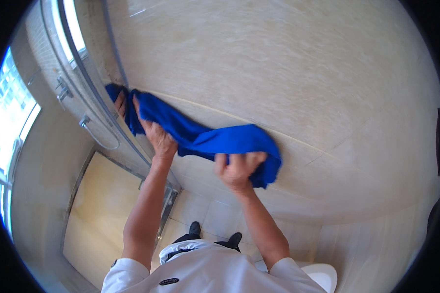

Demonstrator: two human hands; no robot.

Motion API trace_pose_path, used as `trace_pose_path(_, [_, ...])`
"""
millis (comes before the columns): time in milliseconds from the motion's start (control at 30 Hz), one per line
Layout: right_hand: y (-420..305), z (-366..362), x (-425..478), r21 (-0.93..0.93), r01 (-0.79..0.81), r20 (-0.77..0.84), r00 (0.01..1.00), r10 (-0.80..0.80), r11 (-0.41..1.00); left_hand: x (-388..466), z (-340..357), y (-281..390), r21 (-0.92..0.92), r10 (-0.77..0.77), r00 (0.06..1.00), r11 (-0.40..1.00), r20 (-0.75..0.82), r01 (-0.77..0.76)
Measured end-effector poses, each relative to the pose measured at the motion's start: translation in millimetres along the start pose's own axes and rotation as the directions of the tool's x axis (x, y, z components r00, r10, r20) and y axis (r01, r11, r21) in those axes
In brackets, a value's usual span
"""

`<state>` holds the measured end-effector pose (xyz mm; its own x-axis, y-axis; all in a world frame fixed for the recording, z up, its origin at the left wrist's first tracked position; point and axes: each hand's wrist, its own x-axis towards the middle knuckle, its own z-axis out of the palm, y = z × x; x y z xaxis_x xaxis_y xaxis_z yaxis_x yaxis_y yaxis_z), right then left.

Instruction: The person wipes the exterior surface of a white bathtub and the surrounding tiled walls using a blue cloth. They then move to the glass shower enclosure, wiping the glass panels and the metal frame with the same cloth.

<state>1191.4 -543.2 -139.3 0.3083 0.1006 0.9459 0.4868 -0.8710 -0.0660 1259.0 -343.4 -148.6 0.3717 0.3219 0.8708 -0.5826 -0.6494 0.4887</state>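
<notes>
A blue cloth (229, 139) stretches between my two hands in front of the beige tiled wall (271, 73). My left hand (159, 137) holds its far left end near the corner where the wall meets the glass shower panel (95, 86). Part of those fingers is covered by the fabric. More blue cloth and fingers show at the glass edge, and I cannot tell whether this is a reflection. Lower and to the right, my right hand (238, 170) grips the other end, its fingers blurred. From there a loose fold hangs down.
Behind the glass are a shower mixer (63, 91), a hose (101, 141) and a pale shower floor (102, 216). A bright window (11, 110) lies at far left. White toilet-like ceramic (322, 274) stands behind me at right. My shoes rest on floor tiles (220, 216).
</notes>
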Motion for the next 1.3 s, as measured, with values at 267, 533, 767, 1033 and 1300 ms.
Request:
trace_pose_path(267, [-30,29,-15,0.246,0.001,0.110,0.994,-0.029,0.969,-29,-12,-16,0.186,-0.049,0.993,0.982,0.106,0.029])
trace_pose_path(533, [-18,6,8,-0.064,-0.053,0.043,0.998,0.055,0.997,-38,-3,5,0.100,-0.199,0.971,0.977,0.132,0.187])
trace_pose_path(767, [-15,-13,16,-0.296,-0.235,-0.216,0.961,0.175,0.926,-15,-11,29,-0.026,-0.103,0.984,0.994,0.145,0.108])
trace_pose_path(1033, [-10,39,-1,-0.225,-0.635,-0.484,0.732,0.481,0.739,-24,-1,-36,-0.214,0.266,0.892,0.957,0.366,-0.198])
trace_pose_path(1300, [-74,247,-103,-0.101,-0.908,-0.516,0.397,0.759,0.407,1,-39,-243,-0.311,0.383,0.782,0.916,0.492,-0.254])
